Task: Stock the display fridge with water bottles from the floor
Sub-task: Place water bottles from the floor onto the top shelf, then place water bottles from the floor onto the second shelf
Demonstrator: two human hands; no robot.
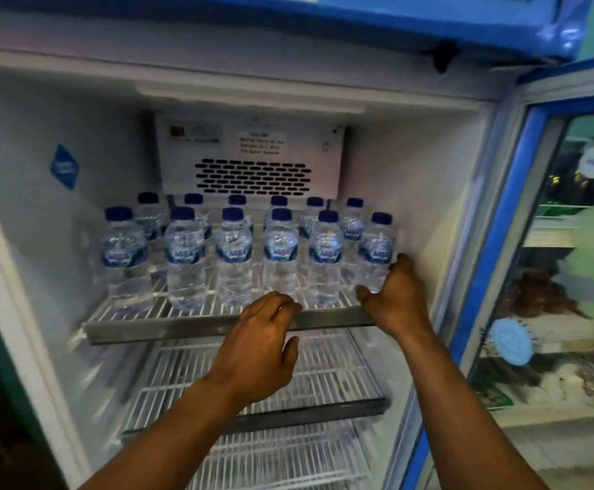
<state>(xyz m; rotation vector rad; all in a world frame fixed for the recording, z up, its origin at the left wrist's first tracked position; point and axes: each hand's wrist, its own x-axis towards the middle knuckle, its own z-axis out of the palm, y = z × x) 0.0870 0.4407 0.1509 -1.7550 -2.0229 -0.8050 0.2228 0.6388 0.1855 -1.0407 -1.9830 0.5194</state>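
The bottles (pixel 185 277) are clear, glossy plastic with ribbed sides, shiny printed film labels (pixel 185 254) and smooth blue plastic caps (pixel 233 213). The shelf (pixel 159 309) is white-coated wire — its front rail (pixel 196 325) dull brushed metal. The fridge (pixel 419 192) is lined in smooth, faintly shiny white plastic. The door (pixel 571 221) is reflective glass — framed in glossy blue.
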